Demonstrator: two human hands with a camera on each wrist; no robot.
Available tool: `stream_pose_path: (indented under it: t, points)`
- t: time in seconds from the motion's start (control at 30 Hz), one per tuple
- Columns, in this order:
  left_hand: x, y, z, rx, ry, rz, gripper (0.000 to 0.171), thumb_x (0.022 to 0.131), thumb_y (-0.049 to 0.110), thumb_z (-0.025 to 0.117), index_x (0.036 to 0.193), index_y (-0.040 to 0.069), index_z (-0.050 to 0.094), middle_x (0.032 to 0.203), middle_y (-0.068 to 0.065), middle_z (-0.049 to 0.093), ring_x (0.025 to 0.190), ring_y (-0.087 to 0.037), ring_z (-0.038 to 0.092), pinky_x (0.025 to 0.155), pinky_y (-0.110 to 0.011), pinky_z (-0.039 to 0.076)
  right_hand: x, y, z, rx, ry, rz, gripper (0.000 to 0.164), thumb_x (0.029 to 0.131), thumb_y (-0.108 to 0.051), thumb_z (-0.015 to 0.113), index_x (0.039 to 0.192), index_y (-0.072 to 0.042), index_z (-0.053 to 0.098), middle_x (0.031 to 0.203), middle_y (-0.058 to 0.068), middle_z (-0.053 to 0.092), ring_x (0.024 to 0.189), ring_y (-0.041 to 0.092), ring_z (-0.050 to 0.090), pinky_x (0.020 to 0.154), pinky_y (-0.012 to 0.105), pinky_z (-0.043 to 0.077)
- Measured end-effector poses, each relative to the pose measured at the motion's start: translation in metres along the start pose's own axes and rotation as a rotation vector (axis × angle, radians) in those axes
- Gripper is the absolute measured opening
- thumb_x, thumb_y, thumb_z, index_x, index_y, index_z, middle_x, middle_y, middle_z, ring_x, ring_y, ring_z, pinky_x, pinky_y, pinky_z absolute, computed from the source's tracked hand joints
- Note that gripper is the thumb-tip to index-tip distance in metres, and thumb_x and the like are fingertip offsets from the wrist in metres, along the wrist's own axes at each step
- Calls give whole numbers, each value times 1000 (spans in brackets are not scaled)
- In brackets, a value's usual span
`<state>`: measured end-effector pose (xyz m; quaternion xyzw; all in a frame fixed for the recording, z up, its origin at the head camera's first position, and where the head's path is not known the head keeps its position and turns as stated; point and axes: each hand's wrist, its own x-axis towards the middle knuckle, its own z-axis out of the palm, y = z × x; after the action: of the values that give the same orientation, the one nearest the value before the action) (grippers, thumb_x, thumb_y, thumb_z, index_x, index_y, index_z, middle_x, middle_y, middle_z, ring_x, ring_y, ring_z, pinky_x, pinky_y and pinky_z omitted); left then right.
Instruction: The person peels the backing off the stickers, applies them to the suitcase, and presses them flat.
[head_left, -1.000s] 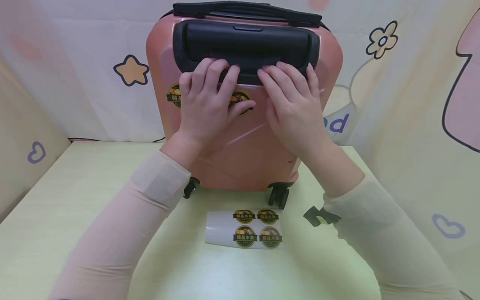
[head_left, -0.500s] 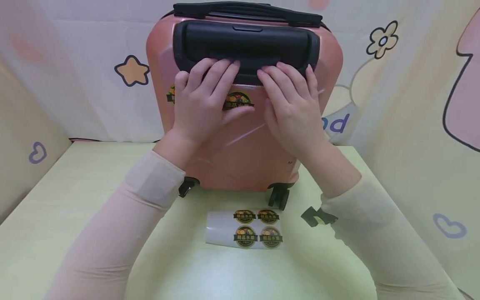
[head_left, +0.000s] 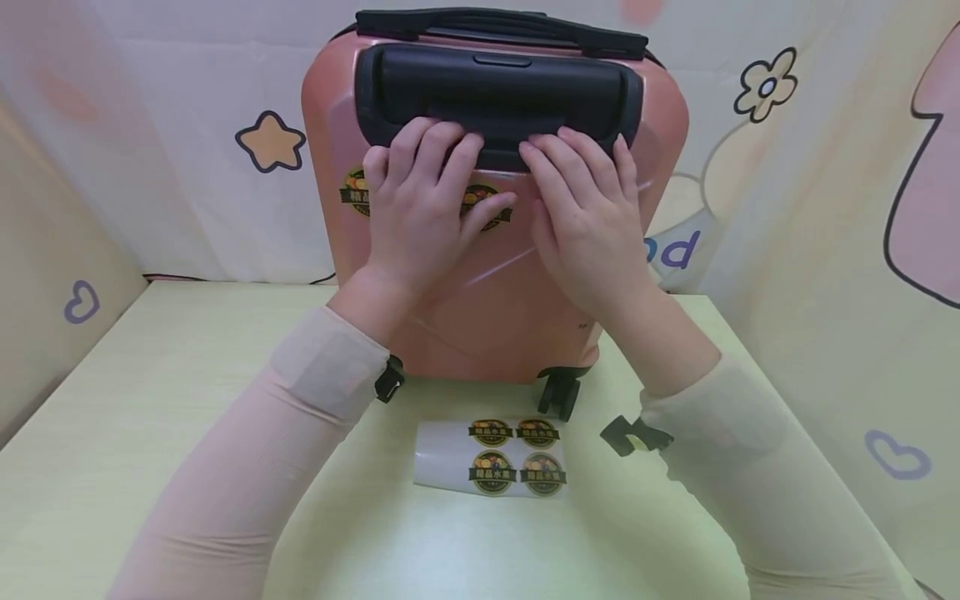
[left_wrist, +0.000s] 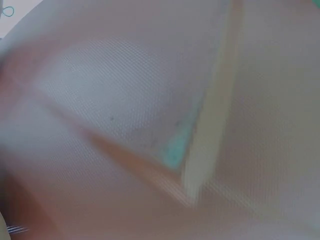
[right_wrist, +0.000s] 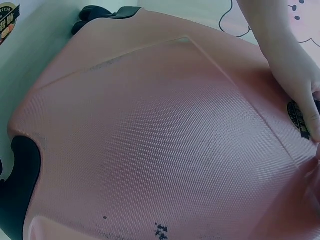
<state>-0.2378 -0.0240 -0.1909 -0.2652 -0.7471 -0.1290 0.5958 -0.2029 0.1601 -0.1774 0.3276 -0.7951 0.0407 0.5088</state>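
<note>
A pink hard-shell suitcase (head_left: pixel 487 325) stands upright on the table, its black handle recess (head_left: pixel 495 87) facing me. My left hand (head_left: pixel 416 221) lies against the shell just below the recess, fingers bent, fingertips at the recess's lower edge. Beside it, my right hand (head_left: pixel 588 225) rests with its fingertips on the same black edge. Two round fruit stickers show on the shell: one sticker (head_left: pixel 354 192) left of my left hand, the other sticker (head_left: pixel 486 204) partly under its thumb. Blurred pink shell (left_wrist: pixel 125 90) fills the left wrist view. In the right wrist view, the left hand (right_wrist: pixel 295 70) appears beside a sticker (right_wrist: pixel 298 120).
A white sheet (head_left: pixel 441 454) with several round fruit stickers lies on the table (head_left: pixel 420 550) in front of the suitcase. Black wheels (head_left: pixel 558 396) support the case. A dark angular piece (head_left: pixel 636 435) shows by the right cuff. Patterned cloth (head_left: pixel 187 167) surrounds the table.
My left hand shifted slightly left, uncovering more of the right sticker, then came back right. The right hand has stayed at the recess edge. The whole view has drifted slightly.
</note>
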Motion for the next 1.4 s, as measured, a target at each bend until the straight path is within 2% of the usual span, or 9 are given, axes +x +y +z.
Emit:
stream_pose_path:
  t: [0.2, 0.27, 0.43, 0.5, 0.73, 0.93, 1.0, 1.17, 1.4]
  points:
    - [4, -3, -5, -115, 54, -16, 29, 96, 32, 50, 110, 12, 66, 106, -6, 63, 109, -23, 47, 89, -45, 29, -1, 0, 1, 7, 5, -1, 39, 93, -18, 50, 131, -6, 51, 130, 13, 52, 128, 29, 36, 111, 46, 9]
    - [3, -4, -5, -104, 39, 0, 35, 94, 38, 52, 113, 11, 64, 109, -6, 62, 111, -23, 46, 91, -45, 29, -1, 0, 1, 5, 9, 2, 39, 94, -18, 50, 131, -5, 51, 131, 13, 51, 128, 29, 35, 111, 46, 9]
    - [-2, 0, -1, -40, -44, 14, 71, 81, 65, 53, 122, 7, 53, 122, -10, 53, 121, -25, 36, 102, -45, 20, -1, 1, 2, 10, 29, 13, 40, 94, -20, 50, 130, -5, 51, 131, 14, 51, 129, 29, 35, 111, 47, 8]
    - [-2, 2, -1, -45, -62, -3, 73, 80, 66, 53, 123, 7, 51, 123, -10, 52, 123, -26, 34, 105, -46, 15, -2, 1, 2, 13, 27, 15, 40, 94, -21, 50, 130, -5, 51, 131, 14, 51, 129, 28, 35, 111, 46, 8]
    - [0, 4, -6, -85, -90, -46, 56, 90, 54, 48, 121, 8, 55, 121, -9, 52, 122, -26, 33, 106, -48, 12, -2, 1, 5, 21, 29, 17, 40, 93, -17, 51, 130, -3, 50, 131, 15, 51, 128, 29, 35, 110, 48, 9]
    - [2, -2, -8, -143, -13, -51, 34, 96, 36, 49, 116, 12, 63, 114, -6, 60, 118, -23, 41, 107, -45, 12, -2, 0, 6, 43, 49, 16, 39, 93, -18, 51, 130, -4, 51, 131, 13, 51, 129, 27, 35, 110, 47, 10]
    - [0, -4, -7, -141, -21, -37, 40, 93, 42, 53, 118, 11, 62, 115, -6, 59, 119, -23, 41, 108, -46, 10, -2, -1, 5, 54, 51, 25, 39, 93, -18, 51, 130, -5, 52, 132, 12, 51, 130, 27, 35, 110, 47, 10]
    - [-4, -3, -5, -70, -86, 5, 72, 79, 64, 56, 124, 9, 52, 124, -10, 51, 124, -26, 33, 108, -50, 6, -1, -2, 5, 56, 46, 27, 40, 93, -19, 53, 130, -5, 51, 132, 13, 51, 129, 27, 35, 110, 48, 10]
    - [-1, -2, -4, -127, 19, -34, 37, 93, 40, 53, 116, 13, 64, 114, -7, 59, 119, -24, 41, 108, -47, 9, -1, -1, 5, 43, 43, 17, 40, 93, -16, 51, 130, -3, 51, 131, 14, 50, 129, 28, 35, 110, 48, 10]
